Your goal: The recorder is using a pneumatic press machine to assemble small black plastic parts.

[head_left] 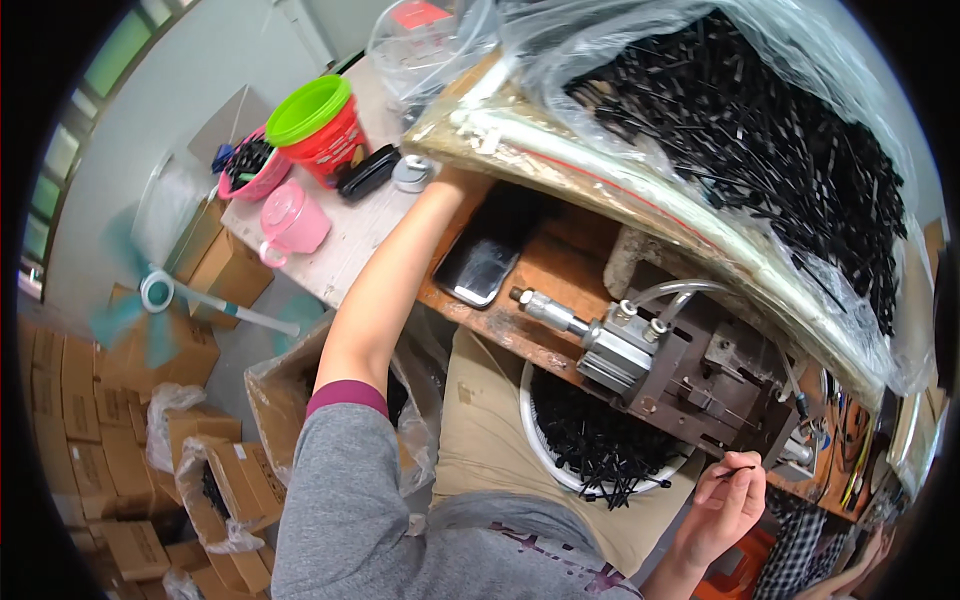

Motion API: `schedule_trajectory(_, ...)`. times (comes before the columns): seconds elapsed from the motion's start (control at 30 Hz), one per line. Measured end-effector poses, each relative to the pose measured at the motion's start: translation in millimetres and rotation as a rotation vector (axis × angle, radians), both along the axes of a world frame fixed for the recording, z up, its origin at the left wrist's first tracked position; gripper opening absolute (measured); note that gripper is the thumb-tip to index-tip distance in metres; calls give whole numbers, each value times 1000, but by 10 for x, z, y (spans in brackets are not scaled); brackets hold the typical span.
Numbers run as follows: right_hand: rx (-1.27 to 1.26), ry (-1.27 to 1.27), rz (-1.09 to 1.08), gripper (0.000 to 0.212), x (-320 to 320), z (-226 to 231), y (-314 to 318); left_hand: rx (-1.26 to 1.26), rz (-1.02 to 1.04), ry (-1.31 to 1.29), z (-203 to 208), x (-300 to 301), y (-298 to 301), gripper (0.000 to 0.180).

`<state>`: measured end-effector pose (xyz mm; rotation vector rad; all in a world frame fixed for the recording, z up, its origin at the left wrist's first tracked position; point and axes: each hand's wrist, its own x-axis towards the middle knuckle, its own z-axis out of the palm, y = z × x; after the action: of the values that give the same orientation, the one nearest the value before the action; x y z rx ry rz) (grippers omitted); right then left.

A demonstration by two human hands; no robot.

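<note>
My left arm reaches forward, and my left hand (pixel 466 180) goes under the raised edge of a plastic-lined tray (pixel 600 185); its fingers are hidden there. A black phone (pixel 480 262) lies on the wooden bench beside that forearm. My right hand (pixel 728 500) is closed in a pinch on a small thin black piece (pixel 738 470), at the near edge of a dark metal fixture (pixel 715 385). Joined to the fixture is a silver pneumatic cylinder (pixel 618 352) with clear hoses. The tray holds a heap of thin black plastic pieces (pixel 750 150).
A white tub (pixel 530 420) of black pieces sits at my lap. A red bucket with green rim (pixel 318 130), pink mug (pixel 295 218) and pink basket (pixel 258 175) stand left. A fan (pixel 157 291) and cardboard boxes (pixel 120 425) are beyond. Another person's arm (pixel 865 565) shows lower right.
</note>
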<state>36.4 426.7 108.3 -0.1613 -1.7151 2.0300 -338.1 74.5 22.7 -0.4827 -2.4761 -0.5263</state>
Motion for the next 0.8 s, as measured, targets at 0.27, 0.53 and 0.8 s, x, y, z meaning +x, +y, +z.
schedule_trajectory(0.27,-3,-9,4,21,60,-3,48,85,176,-138,-138,-393,-237,43)
schedule_trajectory(0.53,-20,-24,7,19,106,-6,120,169,196,-183,-256,-371,-149,41)
schedule_trajectory(0.8,-42,-1,34,16,123,-69,151,272,203,-215,-276,-263,-311,38)
